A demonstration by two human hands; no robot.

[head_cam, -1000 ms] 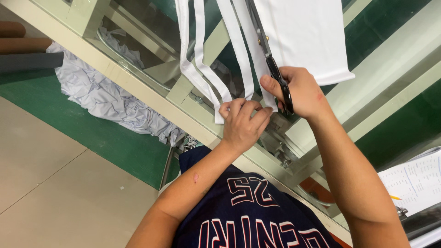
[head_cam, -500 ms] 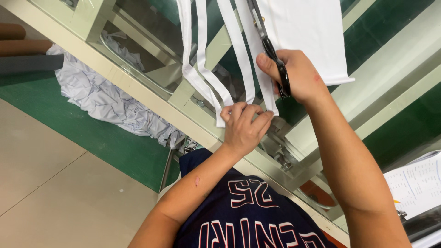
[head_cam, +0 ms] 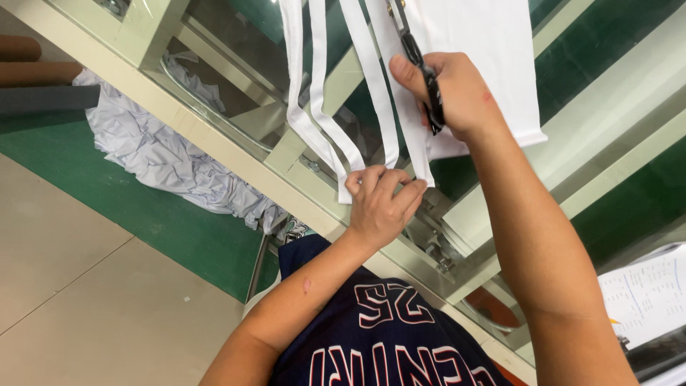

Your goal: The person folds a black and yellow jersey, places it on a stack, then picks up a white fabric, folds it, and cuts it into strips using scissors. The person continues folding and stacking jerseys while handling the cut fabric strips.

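Observation:
A sheet of white fabric [head_cam: 493, 64] lies on a glass-topped table, its near side cut into several long strips [head_cam: 314, 107]. My left hand [head_cam: 379, 204] pinches the near ends of the strips at the table's edge. My right hand [head_cam: 454, 89] grips black-handled scissors [head_cam: 418, 61], whose blades point away along a cut between a strip and the uncut fabric. The blade tips run out of the top of the view.
The table has a pale green frame [head_cam: 214, 136] and glass top over green panels. A heap of white cloth [head_cam: 171, 164] lies on the green floor strip beneath. Brown cardboard tubes [head_cam: 28, 61] sit at far left. Printed papers [head_cam: 643, 293] lie at right.
My right hand has pushed the scissors farther away along the fabric, lengthening the cut. My left hand stays on the strip ends.

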